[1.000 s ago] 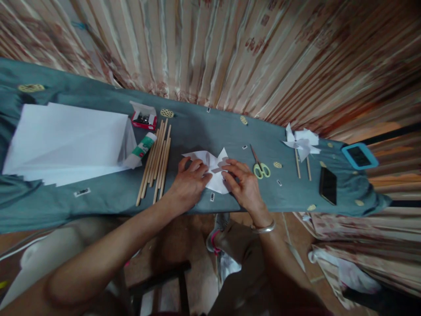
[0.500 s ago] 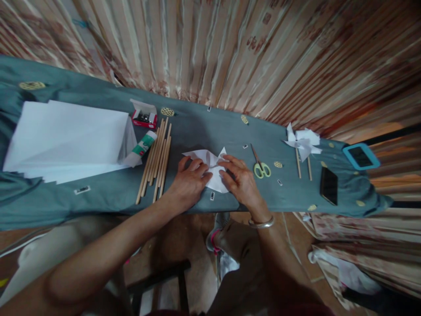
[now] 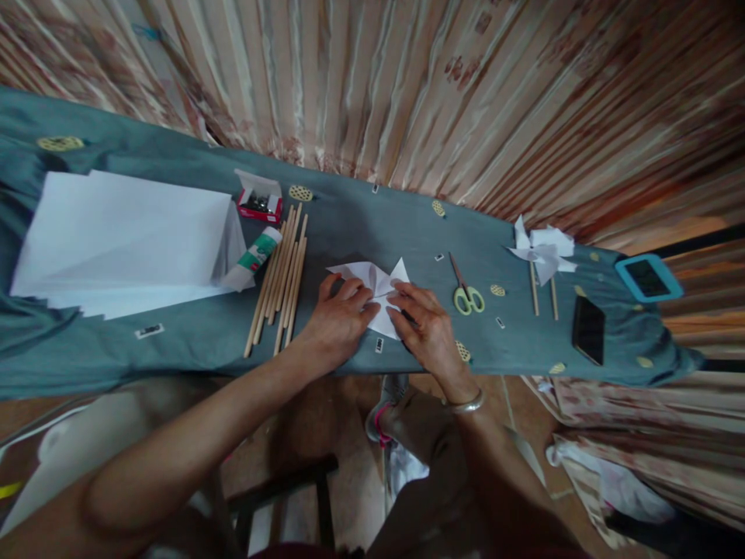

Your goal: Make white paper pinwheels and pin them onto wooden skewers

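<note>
A white paper pinwheel (image 3: 381, 283) with folded points lies on the table's front half, between my two hands. My left hand (image 3: 343, 317) grips its left side, fingers bent and pressed to the paper near the middle. From the other side, my right hand (image 3: 424, 320) pinches the paper near the centre with thumb and fingertips. The fingers partly cover the folds, so I cannot make out the exact centre. Green-handled scissors (image 3: 464, 291) lie just right of my right hand. Several wooden sticks (image 3: 283, 279) lie left of my left hand.
White paper sheets (image 3: 133, 233) are stacked at the left. Beside them are a glue stick (image 3: 256, 256) and a red box of small metal pieces (image 3: 260, 203). At the right lie finished pinwheels on sticks (image 3: 544, 252), a black phone (image 3: 589, 330) and a blue-framed device (image 3: 649, 277).
The view has shifted slightly, so the table things appear a little further right. Both hands stay on the paper, the right fingers bent slightly closer to its middle.
</note>
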